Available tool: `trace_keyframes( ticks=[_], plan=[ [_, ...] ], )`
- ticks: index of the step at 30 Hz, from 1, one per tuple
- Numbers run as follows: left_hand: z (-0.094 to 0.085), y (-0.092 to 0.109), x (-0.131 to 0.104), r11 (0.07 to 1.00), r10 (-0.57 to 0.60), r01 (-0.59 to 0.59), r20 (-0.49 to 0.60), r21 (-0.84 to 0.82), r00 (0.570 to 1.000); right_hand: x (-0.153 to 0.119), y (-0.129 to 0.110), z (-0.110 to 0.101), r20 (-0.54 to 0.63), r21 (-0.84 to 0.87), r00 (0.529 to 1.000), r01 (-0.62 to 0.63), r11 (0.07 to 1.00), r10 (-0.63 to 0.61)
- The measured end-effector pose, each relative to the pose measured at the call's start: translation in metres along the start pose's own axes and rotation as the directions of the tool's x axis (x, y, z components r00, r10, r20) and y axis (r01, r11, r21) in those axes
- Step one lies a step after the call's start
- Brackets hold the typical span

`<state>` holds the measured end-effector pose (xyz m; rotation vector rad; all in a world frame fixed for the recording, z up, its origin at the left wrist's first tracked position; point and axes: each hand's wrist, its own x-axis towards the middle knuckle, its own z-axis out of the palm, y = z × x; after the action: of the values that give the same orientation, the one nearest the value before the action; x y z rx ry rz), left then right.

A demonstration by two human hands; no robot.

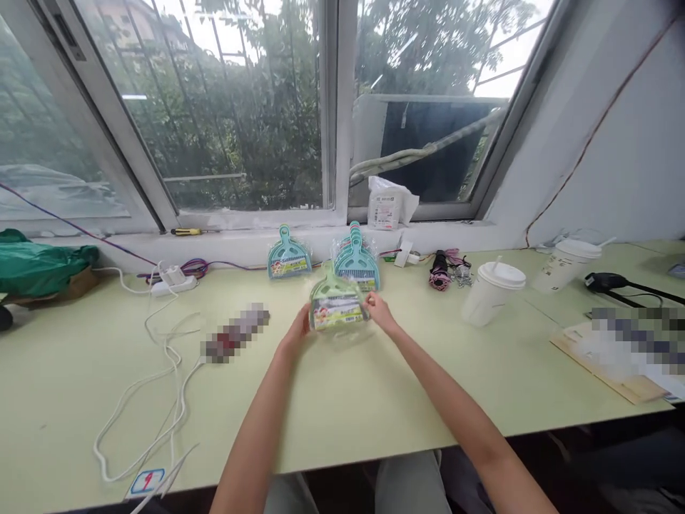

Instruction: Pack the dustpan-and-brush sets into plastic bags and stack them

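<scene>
A pale green dustpan and brush set (336,303) in clear plastic wrap stands upright above the table, slightly blurred. My left hand (301,327) grips its left edge, the fingers partly hidden behind it. At its right edge, my right hand (377,310) is closed with bent fingers pinching the wrap. Behind it, a stack of several blue-green dustpan sets (357,260) leans by the wall under the window, partly covered by the held one. To the left of that stack, another blue-green dustpan set (289,258) with a yellow label leans there too.
White cables (179,385) and a blurred-out object (235,334) lie on the left of the table (342,400). Lidded white cups (492,294) and a brown envelope (604,364) are at the right. A screwdriver (187,231) and white package (386,205) sit on the sill.
</scene>
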<state>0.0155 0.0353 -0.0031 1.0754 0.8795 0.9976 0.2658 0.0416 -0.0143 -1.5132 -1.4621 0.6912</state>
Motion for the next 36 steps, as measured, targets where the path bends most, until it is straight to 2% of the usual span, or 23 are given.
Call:
trace_keyframes(
  ticks=[2, 4, 6, 7, 8, 10, 12, 13, 15, 17, 18, 19, 21, 24, 27, 32, 36],
  plan=[
    [0.001, 0.002, -0.007, 0.997, -0.079, 0.079, -0.011, -0.028, 0.997, -0.016, -0.006, 0.009, 0.002, -0.015, 1.0, -0.004, 1.0, 0.004],
    [0.002, 0.002, -0.012, 0.993, -0.113, 0.109, -0.1, -0.047, 0.989, -0.032, -0.016, 0.013, -0.141, -0.069, 0.987, 0.069, 0.995, -0.078],
    [0.005, 0.003, -0.015, 0.993, -0.103, 0.092, -0.173, -0.069, 0.98, -0.048, -0.027, 0.015, -0.297, -0.186, 0.923, 0.194, 0.963, -0.244],
    [0.006, 0.003, -0.017, 0.994, -0.089, 0.075, -0.198, -0.078, 0.976, -0.055, -0.032, 0.016, -0.306, -0.238, 0.894, 0.261, 0.935, -0.328],
    [0.007, 0.003, -0.018, 0.995, -0.072, 0.056, -0.215, -0.082, 0.974, -0.062, -0.037, 0.019, -0.267, -0.268, 0.88, 0.324, 0.907, -0.393],
    [0.009, 0.004, -0.02, 0.997, -0.041, 0.024, -0.231, -0.076, 0.972, -0.071, -0.041, 0.025, -0.118, -0.244, 0.89, 0.404, 0.882, -0.44],
    [0.011, 0.003, -0.022, 0.998, -0.017, 0.002, -0.227, -0.068, 0.974, -0.074, -0.039, 0.031, -0.001, -0.169, 0.915, 0.398, 0.902, -0.404],
    [0.011, 0.003, -0.022, 0.998, -0.008, -0.007, -0.223, -0.066, 0.975, -0.072, -0.036, 0.034, 0.012, -0.132, 0.928, 0.371, 0.919, -0.372],
    [0.009, 0.003, -0.023, 0.997, 0.013, -0.03, -0.235, -0.067, 0.972, -0.066, -0.027, 0.034, -0.074, -0.076, 0.947, 0.308, 0.948, -0.313],
    [0.005, 0.004, -0.023, 0.996, 0.032, -0.052, -0.271, -0.068, 0.962, -0.057, -0.016, 0.03, -0.218, -0.064, 0.937, 0.266, 0.962, -0.274],
    [0.002, 0.005, -0.022, 0.995, 0.039, -0.063, -0.299, -0.072, 0.954, -0.052, -0.011, 0.027, -0.252, -0.086, 0.928, 0.26, 0.962, -0.273],
    [-0.002, 0.007, -0.021, 0.994, 0.042, -0.073, -0.334, -0.079, 0.942, -0.048, -0.005, 0.024, -0.245, -0.131, 0.925, 0.264, 0.956, -0.289],
    [-0.013, 0.012, -0.019, 0.99, 0.047, -0.097, -0.418, -0.098, 0.907, -0.041, 0.004, 0.022, -0.131, -0.271, 0.933, 0.292, 0.917, -0.336],
    [-0.031, 0.017, -0.016, 0.986, 0.065, -0.138, -0.547, -0.094, 0.835, -0.032, 0.012, 0.027, 0.032, -0.498, 0.934, 0.324, 0.804, -0.356],
    [-0.044, 0.018, -0.014, 0.989, 0.078, -0.139, -0.609, -0.053, 0.79, -0.018, 0.009, 0.035, 0.064, -0.64, 0.93, 0.316, 0.701, -0.361],
    [-0.046, 0.013, -0.01, 0.988, 0.082, -0.142, -0.602, -0.054, 0.795, 0.023, -0.003, 0.039, 0.007, -0.775, 0.922, 0.25, 0.58, -0.388],
    [-0.042, 0.01, -0.005, 0.98, 0.024, -0.128, -0.551, -0.152, 0.834, 0.058, -0.003, 0.043, -0.125, -0.821, 0.905, 0.136, 0.554, -0.408]
  ],
)
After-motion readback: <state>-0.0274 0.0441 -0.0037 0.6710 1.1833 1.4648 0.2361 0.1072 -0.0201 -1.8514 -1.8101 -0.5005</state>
